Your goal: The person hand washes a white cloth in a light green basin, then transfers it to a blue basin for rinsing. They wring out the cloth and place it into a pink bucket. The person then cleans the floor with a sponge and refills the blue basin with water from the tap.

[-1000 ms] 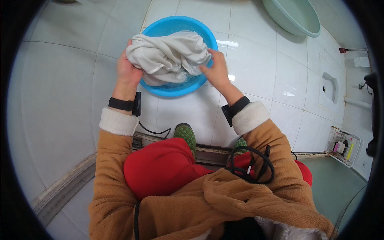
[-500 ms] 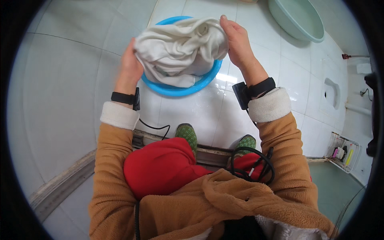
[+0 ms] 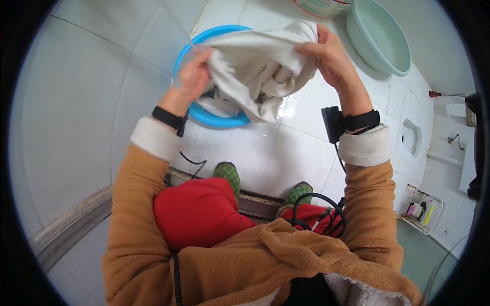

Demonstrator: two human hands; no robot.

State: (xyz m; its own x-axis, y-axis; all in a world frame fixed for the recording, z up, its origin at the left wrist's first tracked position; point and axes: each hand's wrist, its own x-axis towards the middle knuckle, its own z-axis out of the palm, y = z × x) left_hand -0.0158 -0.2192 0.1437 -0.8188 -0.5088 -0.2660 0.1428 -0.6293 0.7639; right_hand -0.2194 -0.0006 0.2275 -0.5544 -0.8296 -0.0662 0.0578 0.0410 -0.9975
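Cloth [image 3: 265,61], white and rumpled, hung between a person's two hands above a blue basin [image 3: 220,122] on a washroom floor. The left hand [image 3: 193,74], blurred, was closed around the fabric's left edge, over the basin's left side. The right hand [image 3: 334,58] pinched the far right corner between thumb and fingers, out beyond the rim. Folds sagged between the two, and a near flap drooped past the basin's right side; I could not tell whether it touched the tiles. More white fabric lay inside the basin, partly hidden.

Black bands circled both wrists, below the pale fleecy cuffs [image 3: 157,138] of a brown jacket [image 3: 245,262]. Nearer, red trousers [image 3: 196,211] were bent at the knee above green patterned shoes [image 3: 228,176], both close to a dark sill [image 3: 253,205]. A loop of black cable [image 3: 343,220] rested by the right knee.

Beyond, glossy white floor tiles [image 3: 245,150] spread out to the right. A pale green basin [image 3: 367,53] stood at the far right, just beside a white tub [image 3: 322,8], with a squat toilet [image 3: 411,138] farther right. A wire rack [image 3: 421,209] held small bottles at the near right.
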